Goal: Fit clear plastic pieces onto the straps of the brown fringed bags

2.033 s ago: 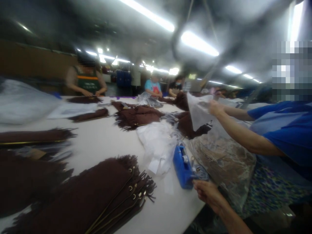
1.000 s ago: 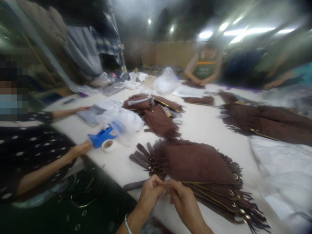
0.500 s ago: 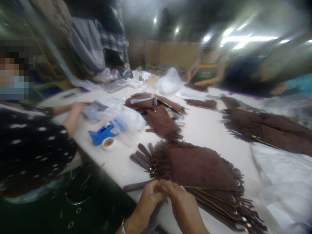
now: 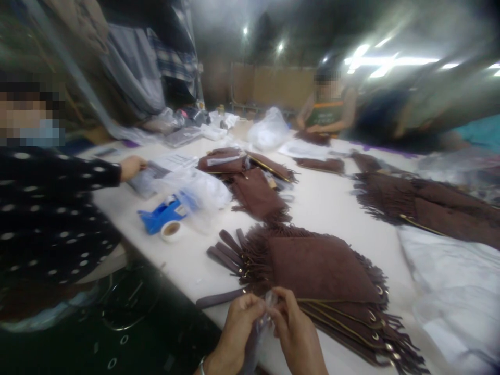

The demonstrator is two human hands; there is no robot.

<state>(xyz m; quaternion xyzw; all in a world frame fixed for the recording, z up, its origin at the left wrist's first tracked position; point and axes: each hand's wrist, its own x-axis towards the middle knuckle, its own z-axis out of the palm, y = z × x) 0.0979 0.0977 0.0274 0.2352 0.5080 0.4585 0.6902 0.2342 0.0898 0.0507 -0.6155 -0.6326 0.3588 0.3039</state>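
Observation:
At the table's near edge, my left hand (image 4: 241, 325) and my right hand (image 4: 294, 328) are close together. Their fingers pinch a clear plastic wrap (image 4: 270, 300). A dull brownish strip shows through the plastic below the fingers; what it is I cannot make out. Just beyond my hands lies a stack of brown fringed pouches (image 4: 318, 265) with gold zips and metal rings. Several wrist straps (image 4: 224, 252) stick out from the left of the stack, and one longer strap (image 4: 221, 298) reaches over the table edge.
On the white table (image 4: 187, 255) are a blue tape dispenser (image 4: 162, 214), a tape roll (image 4: 171, 229) and more brown pouches (image 4: 258, 192). White bags (image 4: 453, 271) lie at right. A co-worker in a dotted top (image 4: 50, 208) reaches in from the left; another person (image 4: 328, 112) sits across.
My hands have drawn slightly apart at the fingertips, and clear plastic now shows between them. The co-worker at left has shifted, with an arm stretched out over the grey packets.

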